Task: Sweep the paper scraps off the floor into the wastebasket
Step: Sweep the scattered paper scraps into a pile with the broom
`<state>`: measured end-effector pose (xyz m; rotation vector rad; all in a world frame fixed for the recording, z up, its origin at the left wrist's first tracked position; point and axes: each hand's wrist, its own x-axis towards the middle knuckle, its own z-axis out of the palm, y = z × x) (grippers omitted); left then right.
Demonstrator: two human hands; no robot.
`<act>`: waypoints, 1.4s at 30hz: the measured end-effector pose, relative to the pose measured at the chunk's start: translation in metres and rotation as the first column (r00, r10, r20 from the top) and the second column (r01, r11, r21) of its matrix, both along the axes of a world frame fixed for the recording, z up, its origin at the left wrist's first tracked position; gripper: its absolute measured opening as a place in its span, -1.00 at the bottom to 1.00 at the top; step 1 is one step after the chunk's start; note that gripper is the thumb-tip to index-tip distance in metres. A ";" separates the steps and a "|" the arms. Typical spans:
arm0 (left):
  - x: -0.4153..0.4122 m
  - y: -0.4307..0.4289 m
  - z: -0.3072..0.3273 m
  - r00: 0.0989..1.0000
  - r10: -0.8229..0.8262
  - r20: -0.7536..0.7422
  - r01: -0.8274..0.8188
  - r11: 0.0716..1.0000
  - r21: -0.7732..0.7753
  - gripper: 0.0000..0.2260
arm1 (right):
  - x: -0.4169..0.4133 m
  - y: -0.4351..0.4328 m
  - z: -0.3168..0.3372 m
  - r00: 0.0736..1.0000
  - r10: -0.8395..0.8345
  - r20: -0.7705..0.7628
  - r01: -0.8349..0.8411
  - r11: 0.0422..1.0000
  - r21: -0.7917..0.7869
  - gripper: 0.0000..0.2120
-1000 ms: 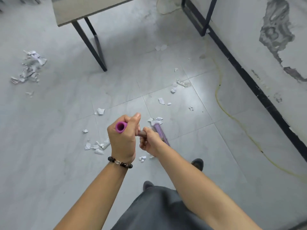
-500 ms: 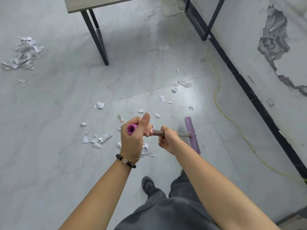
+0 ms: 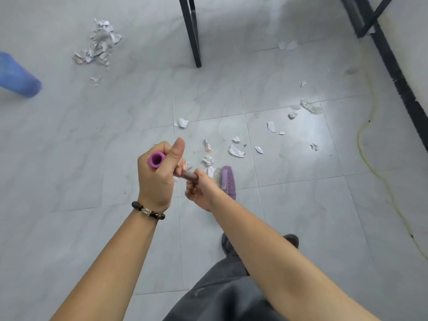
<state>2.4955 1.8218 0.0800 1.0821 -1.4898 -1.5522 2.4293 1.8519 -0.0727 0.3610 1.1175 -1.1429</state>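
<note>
Across the grey floor (image 3: pixel 69 158), paper scraps (image 3: pixel 236 151) lay loose, right of a gathered far-left pile (image 3: pixel 99 44). The left hand (image 3: pixel 155 181) gripped the top of the purple broom (image 3: pixel 228 181) and the right hand (image 3: pixel 200 192) gripped lower down; short, low leftward strokes seemed best.

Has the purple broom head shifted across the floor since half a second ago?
Yes. The broom head has swept leftward: it was right of the tile joint and now sits left of it, against small paper scraps.
</note>
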 end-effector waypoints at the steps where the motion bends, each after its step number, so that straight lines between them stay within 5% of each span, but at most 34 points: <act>1: 0.005 -0.006 0.005 1.000 0.021 0.008 -0.020 0.999 -0.033 -0.59 | 0.004 -0.011 0.005 1.000 0.021 0.011 -0.020 0.999 -0.034 -0.81; 11: -0.022 -0.012 0.043 0.997 -0.039 -0.072 0.023 0.978 -0.207 -0.50 | -0.039 -0.044 0.048 0.995 0.049 -0.085 -0.064 0.980 -0.189 -0.73; 22: -0.179 0.002 0.031 0.910 -0.372 -0.181 0.355 0.927 -0.122 -0.55 | -0.241 0.033 0.054 0.874 -0.248 -0.417 0.257 0.966 -0.037 -0.85; 31: -0.382 0.019 -0.034 0.882 -0.460 -0.103 0.470 0.877 0.103 -0.72 | -0.452 0.067 -0.010 0.754 0.006 -0.657 0.206 0.947 0.245 -0.66; 35: -0.452 0.019 -0.060 0.927 -0.375 -0.004 0.368 0.906 0.210 -0.66 | -0.510 0.062 -0.045 0.736 0.308 -0.603 -0.002 0.891 0.453 -0.40; 39: -0.471 -0.011 -0.056 0.991 -0.125 0.050 0.110 0.964 0.242 -0.61 | -0.511 0.024 -0.035 0.686 0.453 -0.569 -0.276 0.886 0.372 -0.67; 42: -0.462 -0.036 -0.032 0.996 0.084 0.025 -0.087 0.971 0.223 -0.60 | -0.483 -0.016 -0.026 0.794 0.386 -0.469 -0.287 0.919 0.270 -0.53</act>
